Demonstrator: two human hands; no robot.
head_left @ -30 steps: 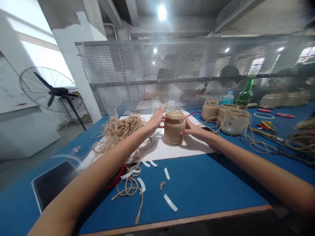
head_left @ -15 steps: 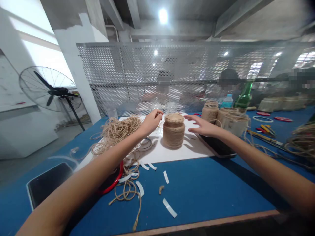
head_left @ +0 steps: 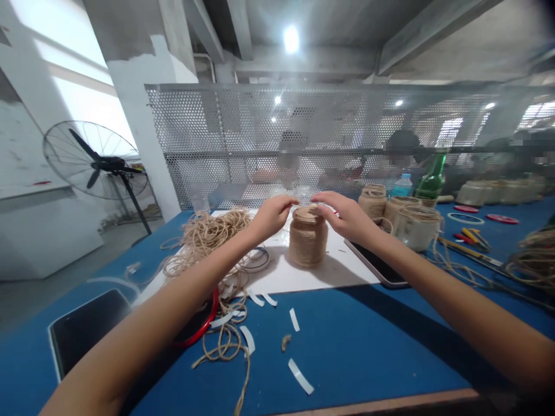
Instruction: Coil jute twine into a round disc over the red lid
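A jar wrapped in jute twine (head_left: 309,245) stands upright on a white sheet (head_left: 269,277), its flat top also covered in twine. My left hand (head_left: 274,217) is at the upper left of the jar, fingers stretched toward its top edge. My right hand (head_left: 344,215) reaches over the jar's upper right, with fingers and thumb apart; the thumb is at the top, and whether it presses there I cannot tell. Neither hand shows anything held. Left of the jar lies a loose heap of jute twine (head_left: 212,234).
Twine-wrapped jars (head_left: 373,201), a green bottle (head_left: 431,179) and a dark phone-like slab (head_left: 379,266) are at right. Paper strips (head_left: 300,375) and a twine scrap (head_left: 285,342) dot the blue table (head_left: 368,352). A perforated screen (head_left: 255,124) stands behind; a fan (head_left: 108,164) is left.
My right hand has moved left from beside the jar to over its top edge. My left hand has shifted slightly right, closer to the rim. The view has tilted up a little.
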